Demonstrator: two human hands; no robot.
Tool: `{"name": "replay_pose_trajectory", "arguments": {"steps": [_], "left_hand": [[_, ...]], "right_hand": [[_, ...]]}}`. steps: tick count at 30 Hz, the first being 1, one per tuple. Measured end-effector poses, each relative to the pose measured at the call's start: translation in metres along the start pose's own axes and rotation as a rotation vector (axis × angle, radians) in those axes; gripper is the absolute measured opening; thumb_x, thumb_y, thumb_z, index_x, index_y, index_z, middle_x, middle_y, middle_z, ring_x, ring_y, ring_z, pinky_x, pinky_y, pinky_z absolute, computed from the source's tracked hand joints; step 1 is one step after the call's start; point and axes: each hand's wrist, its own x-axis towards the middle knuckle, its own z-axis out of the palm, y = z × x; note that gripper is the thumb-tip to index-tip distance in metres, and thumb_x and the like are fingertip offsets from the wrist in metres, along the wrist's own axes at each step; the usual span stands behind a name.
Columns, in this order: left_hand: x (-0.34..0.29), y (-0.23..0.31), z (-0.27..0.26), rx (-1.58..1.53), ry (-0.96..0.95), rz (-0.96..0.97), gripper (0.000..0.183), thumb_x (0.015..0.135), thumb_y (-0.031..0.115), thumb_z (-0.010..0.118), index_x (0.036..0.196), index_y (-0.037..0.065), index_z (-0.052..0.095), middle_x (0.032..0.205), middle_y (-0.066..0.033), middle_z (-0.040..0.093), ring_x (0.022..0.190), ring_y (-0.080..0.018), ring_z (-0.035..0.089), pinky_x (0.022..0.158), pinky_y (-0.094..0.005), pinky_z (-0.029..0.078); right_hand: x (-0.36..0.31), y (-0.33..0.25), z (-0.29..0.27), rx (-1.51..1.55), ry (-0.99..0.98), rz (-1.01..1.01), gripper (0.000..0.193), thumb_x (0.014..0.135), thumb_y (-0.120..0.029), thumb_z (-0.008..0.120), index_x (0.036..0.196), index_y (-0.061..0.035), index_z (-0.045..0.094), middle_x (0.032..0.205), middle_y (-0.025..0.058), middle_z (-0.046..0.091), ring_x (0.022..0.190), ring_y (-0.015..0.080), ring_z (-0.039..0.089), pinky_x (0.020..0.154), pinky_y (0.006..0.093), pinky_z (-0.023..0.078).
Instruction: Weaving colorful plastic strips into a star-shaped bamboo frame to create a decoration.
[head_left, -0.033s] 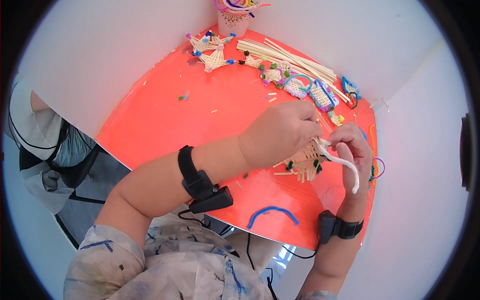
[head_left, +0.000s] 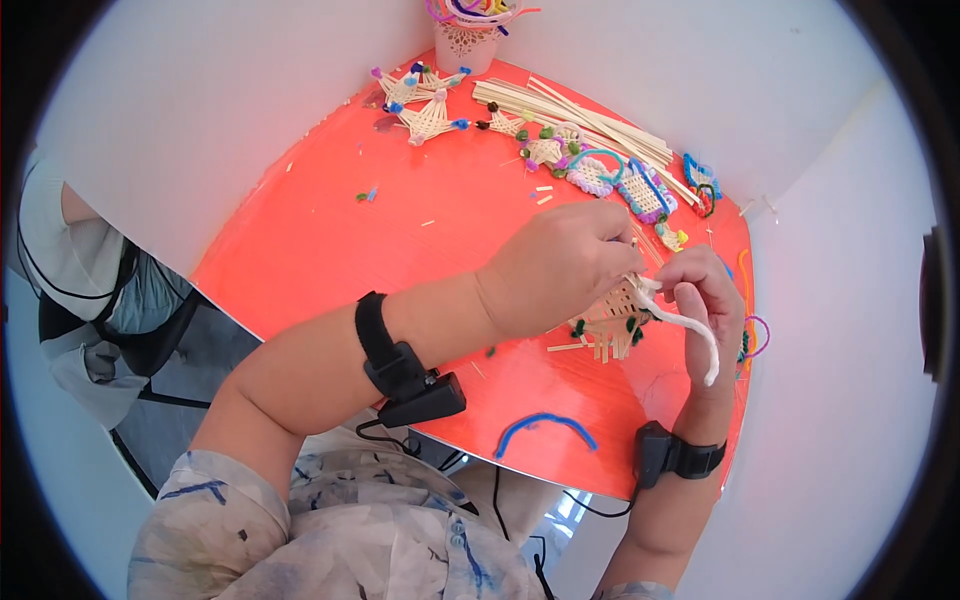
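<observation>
Head view: both hands meet over the right part of the red table [head_left: 330, 240]. Left hand [head_left: 555, 270] is curled, fingertips pinched at the top of a small woven stick piece [head_left: 612, 318] that rests low over the table, between the two hands. Right hand [head_left: 705, 300] grips a white fuzzy cord [head_left: 690, 335], one end at the weave, the other hanging free below the fingers.

Progress, as judged: the weave has a lattice body with dark beads at its edge, but loose stick ends jut from its base and the cord is not yet worked in — part done, wrapping left. Finished pieces lie along the far edge (star shapes [head_left: 425, 115], coloured woven ovals [head_left: 640, 190]), beside a bundle of plain sticks [head_left: 590, 120]. A blue fuzzy cord [head_left: 545, 425] lies unused at the near edge. Wrist straps [head_left: 385, 350] on both forearms.
</observation>
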Motion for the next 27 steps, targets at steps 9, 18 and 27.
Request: {"name": "replay_pose_trajectory", "arguments": {"steps": [9,18,27], "left_hand": [[0.004,0.008,-0.004,0.183,-0.001,0.129,0.012,0.074,0.009,0.068,0.086,0.008,0.068,0.082,-0.0052,0.057,0.075,-0.0213,0.060,0.064,-0.0341,0.050],[0.006,0.008,-0.008,0.114,-0.227,-0.076,0.011,0.078,0.010,0.071,0.087,0.005,0.071,0.081,-0.0091,0.058,0.075,-0.0253,0.061,0.065,-0.0372,0.050],[0.002,0.002,0.000,-0.149,-0.194,-0.216,0.013,0.075,0.008,0.074,0.088,0.005,0.073,0.076,-0.0096,0.059,0.069,-0.0248,0.062,0.060,-0.0363,0.050]], "right_hand": [[0.003,-0.010,0.006,-0.483,0.027,-0.227,0.015,0.074,0.000,0.075,0.086,-0.0030,0.067,0.087,0.0055,0.058,0.074,0.0172,0.056,0.066,0.0292,0.045],[0.001,-0.015,0.012,-0.585,0.006,-0.277,0.017,0.069,0.001,0.075,0.083,-0.0043,0.068,0.079,0.0050,0.054,0.068,0.0156,0.052,0.059,0.0285,0.042],[-0.003,0.008,0.020,0.196,0.110,0.409,0.007,0.085,-0.006,0.060,0.079,-0.0021,0.059,0.073,0.0009,0.059,0.062,0.0060,0.053,0.055,0.0228,0.043]]}}
